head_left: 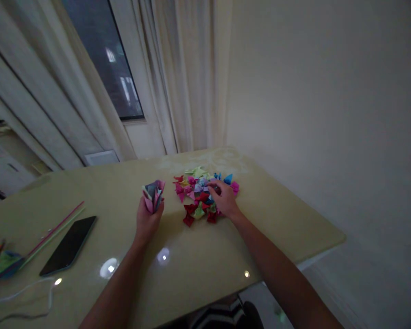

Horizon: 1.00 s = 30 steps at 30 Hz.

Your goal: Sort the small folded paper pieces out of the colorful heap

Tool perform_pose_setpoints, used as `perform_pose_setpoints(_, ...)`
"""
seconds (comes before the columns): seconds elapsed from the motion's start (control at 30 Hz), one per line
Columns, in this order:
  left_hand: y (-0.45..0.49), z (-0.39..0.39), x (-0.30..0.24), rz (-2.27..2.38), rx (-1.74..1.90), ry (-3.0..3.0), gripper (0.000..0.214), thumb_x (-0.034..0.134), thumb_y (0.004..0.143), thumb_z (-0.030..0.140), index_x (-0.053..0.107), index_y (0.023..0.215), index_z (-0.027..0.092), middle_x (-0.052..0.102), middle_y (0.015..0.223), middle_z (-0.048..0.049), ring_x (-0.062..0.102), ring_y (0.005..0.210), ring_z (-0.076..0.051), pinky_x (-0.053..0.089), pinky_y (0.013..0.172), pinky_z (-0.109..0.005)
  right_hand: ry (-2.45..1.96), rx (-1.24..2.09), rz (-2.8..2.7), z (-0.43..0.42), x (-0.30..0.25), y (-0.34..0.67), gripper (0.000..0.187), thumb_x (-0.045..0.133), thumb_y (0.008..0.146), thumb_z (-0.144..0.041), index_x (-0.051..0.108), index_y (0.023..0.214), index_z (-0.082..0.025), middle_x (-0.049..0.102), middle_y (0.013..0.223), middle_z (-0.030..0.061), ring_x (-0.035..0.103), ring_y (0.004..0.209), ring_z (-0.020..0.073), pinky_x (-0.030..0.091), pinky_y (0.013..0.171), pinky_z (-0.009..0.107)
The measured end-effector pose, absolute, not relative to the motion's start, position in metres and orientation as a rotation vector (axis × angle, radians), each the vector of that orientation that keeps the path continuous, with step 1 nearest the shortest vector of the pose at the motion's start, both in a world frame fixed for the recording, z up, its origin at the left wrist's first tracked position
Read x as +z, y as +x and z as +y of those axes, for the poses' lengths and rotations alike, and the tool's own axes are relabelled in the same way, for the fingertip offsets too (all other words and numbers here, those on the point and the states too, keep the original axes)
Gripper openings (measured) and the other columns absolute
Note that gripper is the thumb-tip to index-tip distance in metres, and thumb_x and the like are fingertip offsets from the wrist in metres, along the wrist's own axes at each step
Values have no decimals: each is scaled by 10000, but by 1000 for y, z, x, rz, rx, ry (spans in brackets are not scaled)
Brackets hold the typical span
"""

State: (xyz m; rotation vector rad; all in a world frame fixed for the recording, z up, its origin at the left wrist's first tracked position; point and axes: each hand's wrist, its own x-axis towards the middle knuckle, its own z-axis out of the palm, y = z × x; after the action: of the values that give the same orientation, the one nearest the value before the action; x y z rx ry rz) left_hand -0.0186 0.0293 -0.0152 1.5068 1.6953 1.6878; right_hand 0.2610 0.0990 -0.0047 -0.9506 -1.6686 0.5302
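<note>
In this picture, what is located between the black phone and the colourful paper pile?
The left hand, holding folded paper, is between them in the head view.

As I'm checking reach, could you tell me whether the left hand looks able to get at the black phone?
Probably not freely: the left hand holds folded paper, filling its grip, though nothing visible blocks the black phone.

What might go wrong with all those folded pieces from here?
The right hand is in among the crowded pile of folded pieces, so its fingers might crush or scatter some. The left hand grips a folded bundle; squeezing too hard could crease it. A sideways sweep of the left arm might also nudge the phone.
</note>
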Motion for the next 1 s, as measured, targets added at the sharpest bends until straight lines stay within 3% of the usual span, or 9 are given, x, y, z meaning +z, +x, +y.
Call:
perform_pose_setpoints(0.13,-15,28,-14,1703,1717,1459,398,716,806,463,608,1068,184,732,1002,-79,698,889,-227,567,838,-384,-936,503,-1715,91,-2,256,189,610,964,-287,757,1039,-196,773,1015,83,696,803,212,575,779,343)
perform_pose_setpoints(0.27,4,22,-22,1523,1594,1479,491,720,823,447,452,1168,222,714,957,-35,692,808,-196,551,745,-329,-831,567,-1857,74,-3,244,396,670,972,-342,654,1352,-233,721,1189,111,677,797,215,585,794,369)
perform_pose_setpoints(0.37,21,15,-30,1347,1455,1556,549,736,826,413,353,1181,243,683,988,-9,676,798,-167,534,730,-293,-652,584,-2002,62,-6,232,756,797,894,-433,468,1557,-282,584,1446,143,658,1141,302,555,1001,444)
perform_pose_setpoints(0.47,33,6,-30,1237,1290,1735,424,735,797,340,447,1088,229,667,1003,-16,652,868,-180,532,773,-303,-568,519,-2045,56,-7,224,865,807,878,-485,394,1610,-279,487,1543,161,451,1447,357,388,1207,516)
perform_pose_setpoints(0.57,38,1,-23,1189,1213,1777,295,703,808,310,533,1026,208,676,951,-16,633,863,-195,526,772,-311,-519,564,-2046,60,-6,225,745,787,897,-485,487,1541,-262,575,1442,155,530,1370,332,420,1172,488)
perform_pose_setpoints(0.63,39,0,-17,1169,1237,1733,289,723,819,328,575,1027,192,684,942,-19,631,865,-198,526,775,-309,-495,609,-2056,64,-6,229,501,775,910,-486,654,1336,-252,683,1218,115,648,1147,293,518,1022,425)
perform_pose_setpoints(0.7,38,1,-14,1135,1258,1694,307,748,835,367,615,1039,179,690,933,-26,631,867,-201,529,778,-308,-504,623,-2049,68,-7,232,299,748,934,-489,733,1097,-240,696,1008,74,667,935,251,547,844,358)
perform_pose_setpoints(0.83,38,1,-11,1016,1251,1620,422,719,896,503,656,1150,171,704,917,-40,644,819,-199,553,765,-321,-599,615,-2000,69,-6,233,237,721,958,-473,736,982,-237,680,937,58,646,874,238,530,767,330)
perform_pose_setpoints(1.0,48,0,-14,877,1296,1315,656,614,923,712,615,1353,216,740,1176,-129,724,977,-245,608,886,-396,-668,574,-1968,69,-8,231,222,695,979,-446,723,921,-233,666,861,40,624,789,222,516,728,320)
